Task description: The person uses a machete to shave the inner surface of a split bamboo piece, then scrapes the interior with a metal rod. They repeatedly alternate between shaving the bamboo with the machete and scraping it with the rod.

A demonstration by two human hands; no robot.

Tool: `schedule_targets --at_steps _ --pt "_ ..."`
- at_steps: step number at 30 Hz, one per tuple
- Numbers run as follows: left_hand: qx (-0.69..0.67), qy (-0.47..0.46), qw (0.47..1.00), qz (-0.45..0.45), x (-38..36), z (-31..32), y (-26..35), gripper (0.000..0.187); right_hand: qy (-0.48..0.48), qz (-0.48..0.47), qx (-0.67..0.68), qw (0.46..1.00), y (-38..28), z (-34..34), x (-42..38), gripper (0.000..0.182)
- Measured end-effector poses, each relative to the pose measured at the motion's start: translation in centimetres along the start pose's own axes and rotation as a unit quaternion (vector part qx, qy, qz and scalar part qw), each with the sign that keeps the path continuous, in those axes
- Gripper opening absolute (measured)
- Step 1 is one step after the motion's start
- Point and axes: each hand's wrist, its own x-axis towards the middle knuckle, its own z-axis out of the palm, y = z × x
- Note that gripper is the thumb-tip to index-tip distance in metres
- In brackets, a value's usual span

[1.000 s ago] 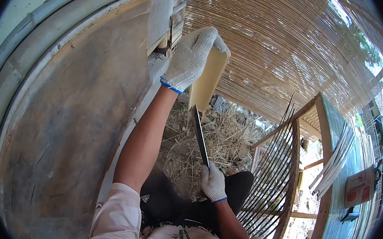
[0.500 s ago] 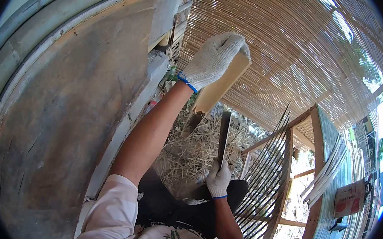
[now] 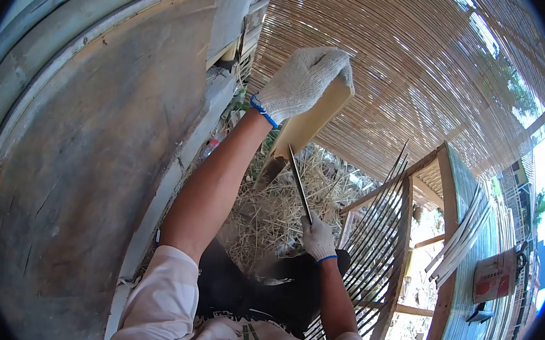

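My left hand (image 3: 306, 82), in a white knit glove, is clamped over the top end of a split piece of pale bamboo (image 3: 309, 124) in the upper middle of the frame, fingers wrapped round the end so the piece stands tilted with its lower end down in the straw litter (image 3: 282, 210) at the centre. Holding it from the top keeps my fingers clear of the edge, I judge, and lets the ground take the push. My right hand (image 3: 318, 239), also gloved, is closed round the handle of a long dark blade (image 3: 299, 182), just right of centre, and the blade slants up to the left with its tip against the lower part of the bamboo. A woven reed screen (image 3: 410, 78) fills the upper right, and a rack of thin dark slats (image 3: 376, 244) leans at the right

Against half a second back, the blade has swung over: then it stood nearly upright and apart from the bamboo, now it leans in and meets it. My right hand sits slightly lower and further right, while the left has barely shifted
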Motion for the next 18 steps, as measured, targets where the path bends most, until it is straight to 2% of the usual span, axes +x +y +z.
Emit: schedule_targets --at_steps 5,7,9,10,11,12,13,14,15,18 --pt "-0.011 0.003 1.000 0.007 0.2 -0.3 0.8 0.048 -0.061 -0.032 -0.007 0.998 2.0 -3.3 2.1 0.030" --pt "0.003 0.013 1.000 0.007 0.3 -0.1 1.0 0.048 -0.090 -0.028 -0.048 0.994 -0.5 -5.4 1.9 0.029" --pt "0.052 0.092 0.994 0.015 0.2 0.1 1.0 0.047 -0.031 -0.022 -0.085 0.996 -1.9 -5.5 1.2 0.026" --pt "0.057 0.094 0.994 0.013 0.1 0.2 0.9 0.047 0.001 -0.038 -0.116 0.992 -3.5 -5.7 0.0 0.024" --pt "0.063 0.119 0.991 -0.004 0.2 0.2 0.9 0.047 0.000 -0.042 -0.114 0.993 -5.0 -5.7 -0.9 0.024" --pt "0.069 0.144 0.987 -0.018 0.4 0.1 0.8 0.047 0.021 -0.007 -0.066 0.998 -6.2 -5.6 -1.7 0.024" --pt "0.072 0.145 0.987 -0.017 0.6 -0.2 0.6 0.047 0.040 0.029 -0.019 0.999 -6.9 -5.2 -2.4 0.024" --pt "0.049 0.130 0.990 -0.021 0.8 -0.4 0.4 0.047 0.082 0.007 0.031 0.996 -6.2 -3.8 -2.5 0.020" --pt "0.024 0.112 0.993 -0.025 0.9 -0.4 0.2 0.048 0.084 0.011 0.033 0.996 -6.0 -3.2 -2.6 0.020" --pt "0.080 0.113 0.990 -0.010 1.1 -0.4 0.0 0.047 0.221 -0.077 0.098 0.967 -6.1 -2.7 -2.2 0.015"
